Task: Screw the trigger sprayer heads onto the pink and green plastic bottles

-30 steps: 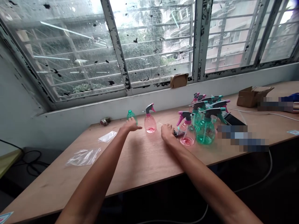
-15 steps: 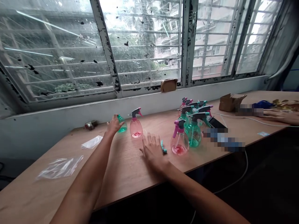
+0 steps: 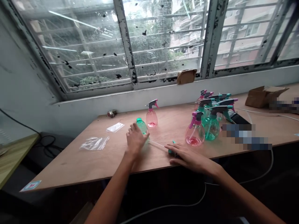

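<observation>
My left hand is wrapped around the body of a green spray bottle. That bottle has no spray head on its neck, and its lower part is partly behind my fingers. My right hand closes over a teal and dark trigger spray head, most of it hidden under the fingers. A thin pale dip tube runs from it leftward to the bottle. Behind my left hand stands a pink spray bottle with its head on. Another pink spray bottle stands beyond my right hand.
Several green and pink spray bottles cluster at the right. Clear plastic bags and a white packet lie at the left, near a small metallic object. A cardboard box sits far right. The table's front edge is close.
My left hand has brought the green bottle toward me from near the wall. My right hand has gone from open over the table to gripping the spray head. The view has swung left.
</observation>
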`<move>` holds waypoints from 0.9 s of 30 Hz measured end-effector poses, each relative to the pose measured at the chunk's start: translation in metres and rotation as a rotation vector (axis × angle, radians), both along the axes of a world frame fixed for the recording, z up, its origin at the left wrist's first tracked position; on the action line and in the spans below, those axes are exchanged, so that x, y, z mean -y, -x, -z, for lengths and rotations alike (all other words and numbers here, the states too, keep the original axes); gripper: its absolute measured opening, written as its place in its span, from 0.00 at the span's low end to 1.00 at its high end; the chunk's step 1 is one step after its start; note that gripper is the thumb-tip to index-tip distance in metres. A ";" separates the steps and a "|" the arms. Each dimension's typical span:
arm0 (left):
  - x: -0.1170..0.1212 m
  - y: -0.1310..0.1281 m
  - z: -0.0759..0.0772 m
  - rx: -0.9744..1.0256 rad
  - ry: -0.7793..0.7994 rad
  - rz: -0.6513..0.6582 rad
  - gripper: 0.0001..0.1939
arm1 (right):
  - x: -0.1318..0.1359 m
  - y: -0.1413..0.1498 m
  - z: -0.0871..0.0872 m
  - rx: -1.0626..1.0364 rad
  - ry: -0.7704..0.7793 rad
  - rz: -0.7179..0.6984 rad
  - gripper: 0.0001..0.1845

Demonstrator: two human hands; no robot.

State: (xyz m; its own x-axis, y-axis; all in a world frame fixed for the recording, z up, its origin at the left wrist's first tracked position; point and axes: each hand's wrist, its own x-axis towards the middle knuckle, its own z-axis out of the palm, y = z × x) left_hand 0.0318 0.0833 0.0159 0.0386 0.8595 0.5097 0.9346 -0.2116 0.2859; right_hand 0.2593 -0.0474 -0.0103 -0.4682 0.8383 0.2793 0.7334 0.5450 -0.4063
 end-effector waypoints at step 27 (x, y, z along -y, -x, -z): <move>0.095 0.031 0.031 0.395 -0.003 0.641 0.41 | 0.052 -0.029 -0.012 -0.913 -0.076 0.528 0.19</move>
State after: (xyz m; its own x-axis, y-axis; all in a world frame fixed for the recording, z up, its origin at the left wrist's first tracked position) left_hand 0.0009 -0.0120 -0.0153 0.3449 0.7287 0.5917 0.4564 -0.6810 0.5726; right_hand 0.2885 -0.0994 0.0017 0.3646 0.8399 0.4020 0.3180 0.2934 -0.9016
